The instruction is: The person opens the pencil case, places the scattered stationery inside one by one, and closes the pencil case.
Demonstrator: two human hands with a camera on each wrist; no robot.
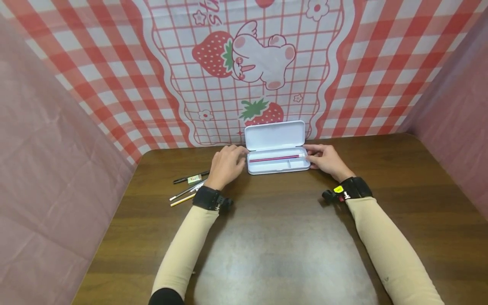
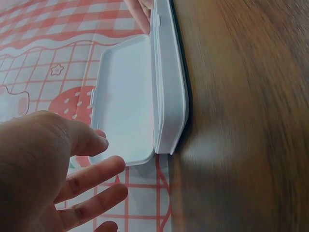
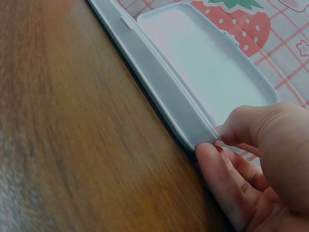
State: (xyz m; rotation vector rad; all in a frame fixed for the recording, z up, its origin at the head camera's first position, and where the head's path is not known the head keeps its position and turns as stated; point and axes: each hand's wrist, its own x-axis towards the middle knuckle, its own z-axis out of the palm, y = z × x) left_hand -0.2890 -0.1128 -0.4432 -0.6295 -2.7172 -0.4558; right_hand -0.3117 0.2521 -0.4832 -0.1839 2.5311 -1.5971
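Observation:
An open white pencil case (image 1: 279, 167) stands at the back of the table, its lid (image 1: 274, 135) raised against the cloth behind. Inside lies a reddish-purple pencil (image 1: 274, 159), perhaps more than one. My right hand (image 1: 327, 161) pinches the right end of the case, thumb at the rim and fingers against the outer wall. By the left end is my left hand (image 1: 228, 165); its fingers (image 2: 99, 180) are spread and relaxed, apart from the case in the left wrist view.
Left of the case lie a black pen (image 1: 181, 180), a small eraser (image 1: 194, 179), a grey pencil (image 1: 179, 195) and a yellow pencil (image 1: 182, 201), partly hidden by the left hand and wrist. A red-checked cloth (image 1: 373, 63) hangs along the table's (image 1: 274, 237) back edge.

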